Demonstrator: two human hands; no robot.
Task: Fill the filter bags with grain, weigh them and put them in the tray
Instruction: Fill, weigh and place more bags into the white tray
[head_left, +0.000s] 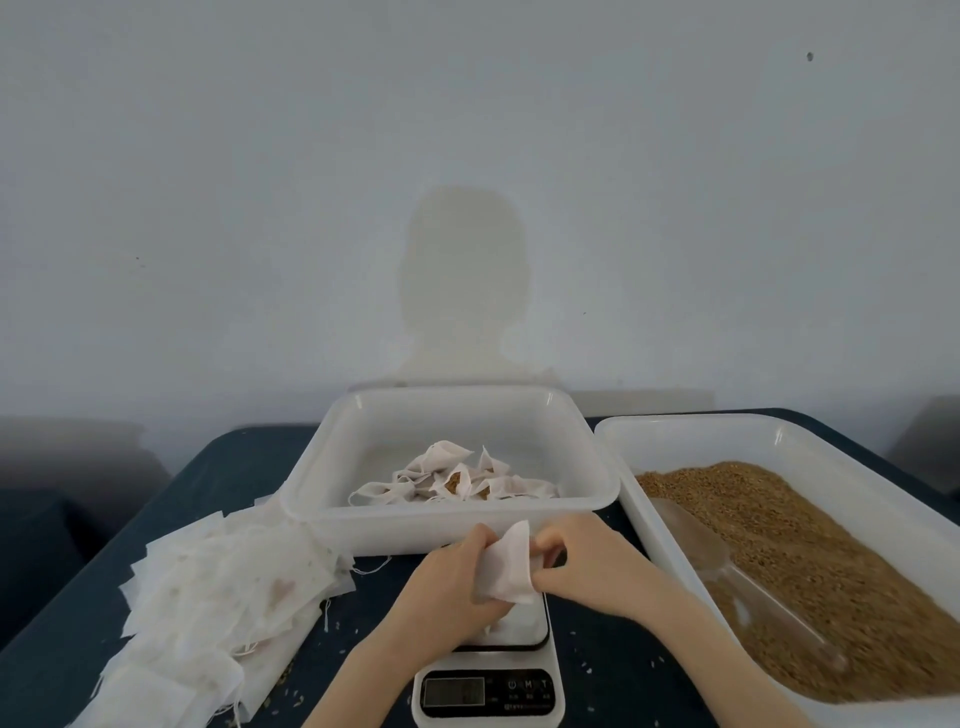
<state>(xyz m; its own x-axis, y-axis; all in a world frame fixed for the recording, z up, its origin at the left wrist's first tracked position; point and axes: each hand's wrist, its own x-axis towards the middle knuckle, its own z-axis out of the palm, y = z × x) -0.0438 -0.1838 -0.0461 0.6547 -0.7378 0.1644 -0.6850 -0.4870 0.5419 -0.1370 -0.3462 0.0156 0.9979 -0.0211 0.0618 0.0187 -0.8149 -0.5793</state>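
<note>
My left hand (452, 577) and my right hand (587, 569) together hold one white filter bag (506, 569) above the white kitchen scale (488, 680). Fingers of both hands pinch the bag's edges. The scale's display is dark and unreadable. Behind the hands stands a white tray (322, 499) holding several filled filter bags (457, 480). To the right, a second white tray (649, 436) is full of brown grain (810, 561), and a clear scoop (727, 566) lies on it.
A loose heap of empty filter bags (218, 587) lies on the dark blue tablecloth (104, 613) at the left. Stray grains dot the cloth around the scale. A plain wall rises behind the table.
</note>
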